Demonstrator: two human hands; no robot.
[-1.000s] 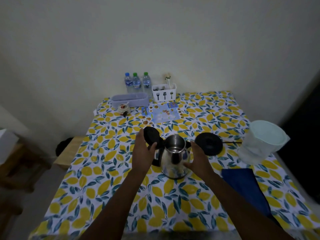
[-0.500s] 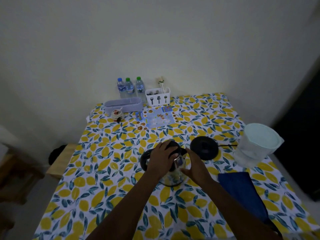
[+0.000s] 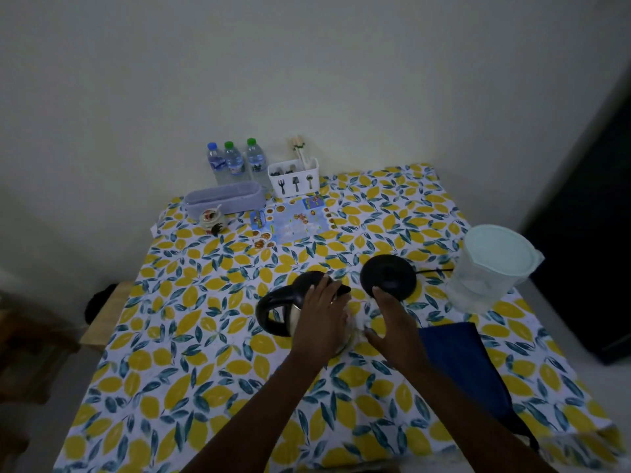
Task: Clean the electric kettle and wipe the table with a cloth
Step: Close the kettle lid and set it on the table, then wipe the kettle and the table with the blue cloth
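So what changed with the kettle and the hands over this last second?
The kettle's lid stood open a second ago; the left hand swung it shut and now presses on top of the kettle. The right hand let go of the body and hovers beside it. The base, jug and blue cloth stayed put.

Both hands forward, fingers spread

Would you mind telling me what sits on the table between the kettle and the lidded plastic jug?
In the head view, the black round kettle base lies between the kettle and the jug, its cord running toward the jug.
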